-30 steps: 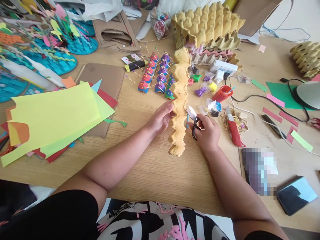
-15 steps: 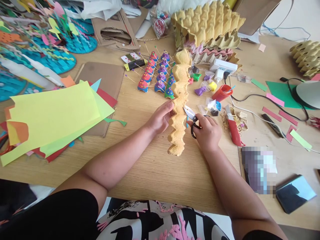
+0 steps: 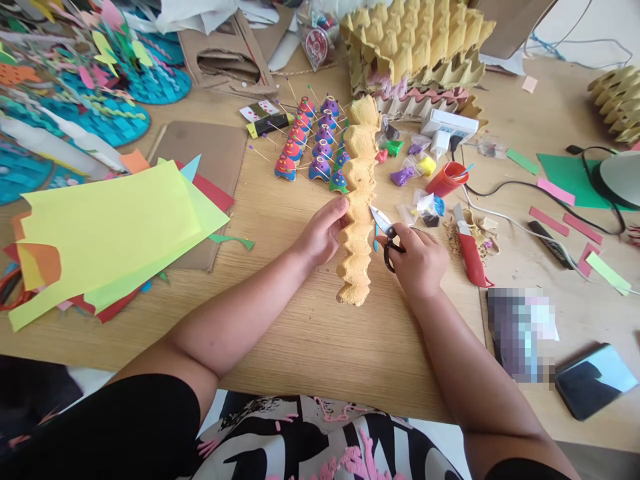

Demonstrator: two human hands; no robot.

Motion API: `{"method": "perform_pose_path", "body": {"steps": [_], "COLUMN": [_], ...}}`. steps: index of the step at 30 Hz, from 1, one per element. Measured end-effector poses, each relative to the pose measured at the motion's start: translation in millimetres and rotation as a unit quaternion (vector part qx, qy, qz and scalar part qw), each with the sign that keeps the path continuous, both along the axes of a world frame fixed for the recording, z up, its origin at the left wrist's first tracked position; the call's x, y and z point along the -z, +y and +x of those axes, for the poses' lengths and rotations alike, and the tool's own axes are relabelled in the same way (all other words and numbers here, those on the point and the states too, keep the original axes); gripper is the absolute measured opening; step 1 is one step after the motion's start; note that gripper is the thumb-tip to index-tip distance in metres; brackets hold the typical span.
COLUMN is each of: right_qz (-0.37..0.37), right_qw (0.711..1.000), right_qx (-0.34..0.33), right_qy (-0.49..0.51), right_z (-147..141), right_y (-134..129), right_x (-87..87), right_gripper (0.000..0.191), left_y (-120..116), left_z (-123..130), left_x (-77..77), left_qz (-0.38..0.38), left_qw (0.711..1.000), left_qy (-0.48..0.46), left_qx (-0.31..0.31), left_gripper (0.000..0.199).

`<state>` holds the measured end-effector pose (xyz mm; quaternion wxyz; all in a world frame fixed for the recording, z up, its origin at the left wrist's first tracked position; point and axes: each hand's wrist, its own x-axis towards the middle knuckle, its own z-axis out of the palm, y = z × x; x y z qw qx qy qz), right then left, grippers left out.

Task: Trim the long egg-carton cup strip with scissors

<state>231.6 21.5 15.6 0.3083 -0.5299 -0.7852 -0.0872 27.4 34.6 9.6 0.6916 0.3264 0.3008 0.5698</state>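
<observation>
Egg-carton strip (image 3: 361, 173): Yellow and knobbly, it is held lengthwise above the wooden table (image 3: 280, 347), directly in front of the seated person, its far end near the stacked trays.
Blue woven discs (image 3: 167, 87): Decorated with paper cutouts and twisted strands, they crowd the far left corner.
Yellow paper (image 3: 110, 227): A large sheet lies over other coloured paper, partly covering a brown cardboard piece (image 3: 200, 143).
Painted rows (image 3: 285, 167): Small bumpy figures in red and blue, purple, and green stand just beyond the left hand (image 3: 323, 233).
Left hand: Thumb on the strip's left edge, it grasps the carton near the middle; the other fingers are partly hidden behind it.
Scissors (image 3: 387, 232): The tip points at the strip's right edge; whether the blades bite into it cannot be told.
Right hand (image 3: 423, 260): Fingers curl around the black scissor handles.
Egg trays (image 3: 420, 40): A stack rises at the back.
Orange cup (image 3: 444, 183): It leans on the table beyond the right hand.
Red-handled knife (image 3: 473, 257): It lies among shavings, right of that hand.
</observation>
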Motion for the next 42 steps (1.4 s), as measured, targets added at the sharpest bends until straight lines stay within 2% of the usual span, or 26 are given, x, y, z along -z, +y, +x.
{"method": "perform_pose_path", "body": {"steps": [10,17,22,32,42], "right_qz": [-0.076,-0.062,-0.047,-0.052,-0.057], "right_qw": [0.993,0.996,0.998,0.998,0.997], "right_qx": [-0.012,-0.023,-0.031,-0.019,-0.008], "right_qy": [0.089,0.053,0.036,0.036,0.057], "right_z": [0.4,2.1,2.7,1.4,1.4], "right_y": [1.1,1.6,1.9,1.2,0.8], "right_x": [3.0,4.1,3.6,0.0,0.3], "right_gripper": [0.042,0.036,0.034,0.042,0.042], "left_y": [1.3,0.7,1.1,3.1,3.2], "left_z": [-1.5,-2.9,-2.8,-2.9,-2.8], "left_x": [1.9,0.3,3.0,5.6,6.5], "left_qz": [0.031,0.038,0.042,0.044,0.042], "left_qw": [0.999,0.999,0.999,0.998,0.998], "left_qy": [0.004,0.018,0.006,0.019,0.017], "left_qx": [-0.019,-0.018,-0.024,-0.033,-0.036], "left_gripper": [0.044,0.048,0.042,0.043,0.039]}}
